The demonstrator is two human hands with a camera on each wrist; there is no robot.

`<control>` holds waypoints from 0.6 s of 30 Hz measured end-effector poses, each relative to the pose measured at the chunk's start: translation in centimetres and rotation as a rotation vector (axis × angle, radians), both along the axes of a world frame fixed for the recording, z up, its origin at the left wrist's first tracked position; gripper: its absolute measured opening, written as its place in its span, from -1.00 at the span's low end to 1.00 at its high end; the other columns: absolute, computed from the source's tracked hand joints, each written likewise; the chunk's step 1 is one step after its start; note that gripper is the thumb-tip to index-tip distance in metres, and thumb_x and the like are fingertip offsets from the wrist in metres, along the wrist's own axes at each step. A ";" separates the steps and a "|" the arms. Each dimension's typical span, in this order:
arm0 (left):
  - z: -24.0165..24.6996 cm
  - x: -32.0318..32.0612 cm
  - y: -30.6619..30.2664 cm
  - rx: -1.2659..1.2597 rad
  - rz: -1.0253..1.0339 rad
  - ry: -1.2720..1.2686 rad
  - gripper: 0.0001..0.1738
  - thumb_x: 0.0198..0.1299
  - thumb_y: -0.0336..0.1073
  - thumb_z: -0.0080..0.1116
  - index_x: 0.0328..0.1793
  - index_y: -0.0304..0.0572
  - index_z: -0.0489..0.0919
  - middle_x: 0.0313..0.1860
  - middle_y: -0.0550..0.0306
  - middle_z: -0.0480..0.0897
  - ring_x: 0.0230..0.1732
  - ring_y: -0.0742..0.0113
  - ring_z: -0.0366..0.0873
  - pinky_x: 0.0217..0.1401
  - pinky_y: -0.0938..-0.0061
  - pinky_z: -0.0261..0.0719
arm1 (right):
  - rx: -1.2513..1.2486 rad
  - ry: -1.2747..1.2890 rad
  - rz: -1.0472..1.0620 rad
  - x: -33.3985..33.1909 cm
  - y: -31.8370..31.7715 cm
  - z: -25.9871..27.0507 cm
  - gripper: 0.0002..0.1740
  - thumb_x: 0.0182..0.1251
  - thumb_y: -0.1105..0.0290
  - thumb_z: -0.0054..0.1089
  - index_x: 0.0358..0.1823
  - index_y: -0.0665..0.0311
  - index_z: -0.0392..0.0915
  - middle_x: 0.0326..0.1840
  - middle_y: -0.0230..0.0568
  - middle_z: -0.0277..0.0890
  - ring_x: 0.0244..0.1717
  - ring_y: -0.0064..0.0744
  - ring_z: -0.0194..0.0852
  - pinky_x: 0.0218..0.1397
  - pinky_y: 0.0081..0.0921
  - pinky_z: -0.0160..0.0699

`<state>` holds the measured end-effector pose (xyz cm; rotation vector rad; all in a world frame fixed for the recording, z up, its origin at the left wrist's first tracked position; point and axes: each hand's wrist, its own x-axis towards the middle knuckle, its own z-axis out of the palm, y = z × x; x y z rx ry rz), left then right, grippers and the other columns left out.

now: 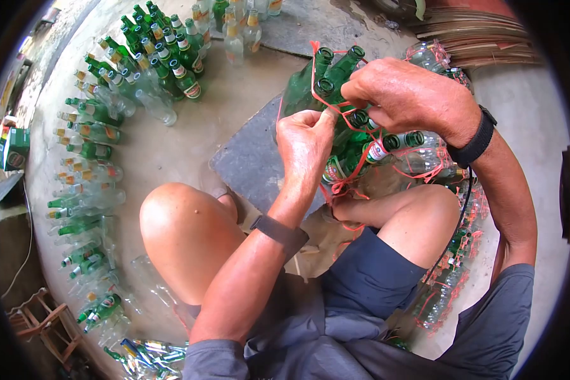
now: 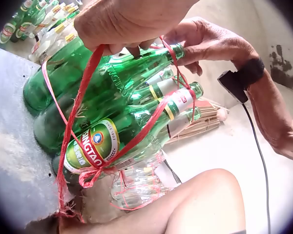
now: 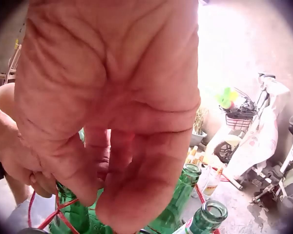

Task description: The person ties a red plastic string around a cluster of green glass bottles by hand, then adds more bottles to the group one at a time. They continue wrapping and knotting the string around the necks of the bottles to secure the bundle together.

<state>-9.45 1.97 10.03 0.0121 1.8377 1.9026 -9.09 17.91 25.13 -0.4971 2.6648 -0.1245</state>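
Observation:
Several green bottles (image 1: pixel 299 88) (image 2: pixel 63 80) stand bundled on a dark slab (image 1: pixel 250 155) (image 2: pixel 14 146), with red plastic twine (image 1: pixel 361 166) (image 2: pixel 81 95) round their bodies and necks. The left hand (image 1: pixel 307 142) (image 2: pixel 132 22) pinches the twine beside the bottle necks, thumb against curled fingers. At the far side of the necks is the right hand (image 1: pixel 415 98) (image 2: pixel 212 44) (image 3: pixel 112 112), its fingers bent down among them; its fingertips are partly hidden, so what they hold cannot be told. One labelled bottle (image 2: pixel 95 146) faces the left wrist view, a twine knot beside its label.
Rows of loose bottles (image 1: pixel 95 133) curve along the left floor, with a denser group at the upper left. Tied bundles of clear bottles (image 1: pixel 446 291) lie along the right. Wooden strips (image 1: pixel 475 38) are at the upper right. Bare knees flank the slab.

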 end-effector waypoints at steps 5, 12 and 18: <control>0.6 0.1 0.2 0.040 -0.001 0.025 -0.61 0.34 -0.16 0.41 -0.37 -0.43 0.79 -0.66 0.26 0.61 -0.54 0.58 0.43 -0.45 0.38 0.46 | 0.029 -0.001 -0.062 -0.5 1.5 0.5 -0.84 -0.01 0.54 0.23 -0.39 0.43 0.47 -0.34 0.09 0.49 -0.20 0.23 0.52 -0.13 0.01 0.49; 0.1 0.3 0.5 0.075 -0.034 0.060 -0.60 0.38 -0.17 0.38 -0.34 -0.47 0.76 -0.66 0.19 0.58 -0.52 0.56 0.42 -0.43 0.35 0.45 | -0.442 -0.022 -0.270 0.5 3.3 -1.1 -0.76 0.29 0.41 0.36 -0.37 0.42 0.48 -0.35 -0.31 0.46 -0.28 -0.45 0.48 -0.24 -0.37 0.41; 0.6 0.4 0.5 0.040 -0.049 0.114 -0.63 0.39 -0.22 0.33 -0.32 -0.47 0.74 -0.66 0.12 0.57 -0.53 0.53 0.40 -0.41 0.32 0.46 | -0.580 -0.208 -0.512 0.5 3.5 -1.1 -0.72 0.43 0.38 0.37 -0.33 0.36 0.45 -0.44 -0.49 0.40 -0.35 -0.62 0.31 -0.30 -0.49 0.31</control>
